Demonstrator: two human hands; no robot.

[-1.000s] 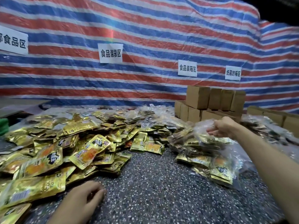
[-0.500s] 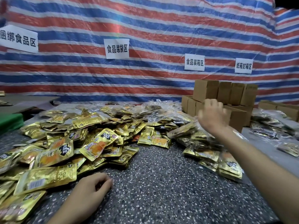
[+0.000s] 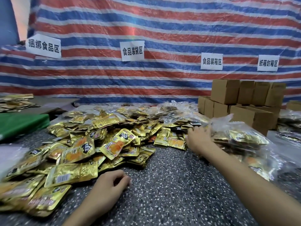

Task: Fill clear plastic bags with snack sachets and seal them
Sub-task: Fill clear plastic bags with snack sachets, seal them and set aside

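The filled clear bag [image 3: 241, 141] lies on its side at the right of the desk [image 3: 162, 185], its loose mouth sticking up at the far end. Gold packets show through the film, so it looks ready to be set aside or sealed. The right hand [image 3: 199, 139] rests against the bag's left flank, probably to steady or push it. Its grip is wide, with the fingers stretched along the plastic and closed round nothing that I can see. The loose pile of snack sachets [image 3: 97, 144] spreads across the left and middle, within easy reach for the next bag. The left hand [image 3: 110, 185] rests on the desk just beside the pile, its grip loosely curled and empty. Cardboard boxes [image 3: 225, 90] stand behind.
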